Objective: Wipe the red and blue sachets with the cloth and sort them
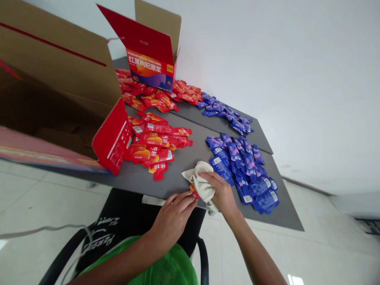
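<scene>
My right hand (220, 190) grips a crumpled off-white cloth (202, 181) near the table's front edge. Under the cloth lies a red sachet (193, 190), mostly hidden. The fingers of my left hand (175, 213) are pressed together on that sachet's near end. To the left of my hands is a pile of red and orange sachets (154, 139), lying flat and overlapping. Blue sachets (245, 168) are heaped to the right of the cloth.
An open red carton (114, 144) stands at the left on the grey table (190, 152). Farther back is a second open carton (151, 69), with more red sachets (187, 92) around it. A row of blue sachets (227, 113) lies along the wall side. A green basket (166, 265) sits below my arms.
</scene>
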Demonstrator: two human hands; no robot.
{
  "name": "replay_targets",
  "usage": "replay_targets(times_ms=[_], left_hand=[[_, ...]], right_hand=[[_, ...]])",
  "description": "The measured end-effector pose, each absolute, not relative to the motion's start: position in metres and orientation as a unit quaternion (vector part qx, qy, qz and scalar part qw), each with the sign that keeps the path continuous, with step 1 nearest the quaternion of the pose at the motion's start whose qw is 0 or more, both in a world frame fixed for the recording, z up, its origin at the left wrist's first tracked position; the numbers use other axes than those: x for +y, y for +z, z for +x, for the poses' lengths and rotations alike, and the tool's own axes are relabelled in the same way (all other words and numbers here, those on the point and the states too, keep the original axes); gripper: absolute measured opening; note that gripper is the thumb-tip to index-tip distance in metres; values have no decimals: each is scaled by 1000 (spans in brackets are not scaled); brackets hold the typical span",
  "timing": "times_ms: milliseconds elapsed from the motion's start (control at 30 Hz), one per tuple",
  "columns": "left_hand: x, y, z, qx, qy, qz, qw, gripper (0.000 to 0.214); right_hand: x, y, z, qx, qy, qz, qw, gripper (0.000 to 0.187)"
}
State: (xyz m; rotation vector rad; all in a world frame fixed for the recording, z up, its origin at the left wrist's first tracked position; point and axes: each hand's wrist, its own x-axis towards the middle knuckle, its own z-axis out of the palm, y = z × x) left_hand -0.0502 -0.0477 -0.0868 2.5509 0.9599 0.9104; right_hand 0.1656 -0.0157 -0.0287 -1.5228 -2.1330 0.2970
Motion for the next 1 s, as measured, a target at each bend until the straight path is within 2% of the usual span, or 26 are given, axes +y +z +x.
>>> replay_targets(times_ms=[100, 200, 267, 367, 467, 733, 867, 1000], left_hand=[[-47, -91, -50, 328, 311, 883, 127, 36], [-47, -89, -50, 332, 309, 881, 134, 36], [-48, -84, -50, 334, 309, 879, 144, 35], [-48, -79, -51, 339, 302, 877, 157, 33], [-47, -80, -52, 336, 303, 878, 157, 33], [-46, -89, -51, 337, 301, 880, 148, 35], [-48, -81, -51, 343, 305, 873, 165, 35], [-47, -77, -52, 341, 292, 876, 177, 31]], right_hand=[[7, -17, 179, -774, 58, -587, 232, 52], [2, -3, 174, -770, 26, -586, 252, 51], [-16, 0, 162, -783, 33, -560, 268, 50], [-41, -10, 149, -820, 73, -513, 244, 47], [-38, -25, 152, -807, 104, -527, 246, 45], [11, -10, 183, -761, 38, -600, 244, 53], [-23, -6, 166, -767, 37, -570, 292, 49], [-50, -23, 153, -795, 105, -535, 267, 46]])
